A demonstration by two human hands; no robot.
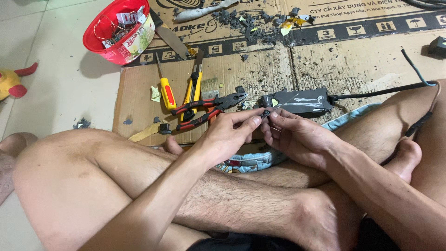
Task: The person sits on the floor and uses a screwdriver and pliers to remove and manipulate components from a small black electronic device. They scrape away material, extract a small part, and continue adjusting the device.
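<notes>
I sit cross-legged on the floor. My left hand [230, 132] and my right hand [292, 135] meet above my legs, and their fingertips pinch a small dark part [265, 113] with a thin wire. Just beyond it lies a black power adapter [297, 102] on flattened cardboard [353, 65], with a black cable [371, 91] leading off to the right. Red-handled pliers [209, 109] lie on the cardboard right beside my left hand.
A yellow utility knife [193, 90] and a yellow-and-red screwdriver [166, 90] lie left of the pliers. A red bowl [118, 30] of small parts stands at the back left. Dark plastic scraps [251, 21] litter the cardboard. A yellow-and-red toy [13, 81] lies at the far left.
</notes>
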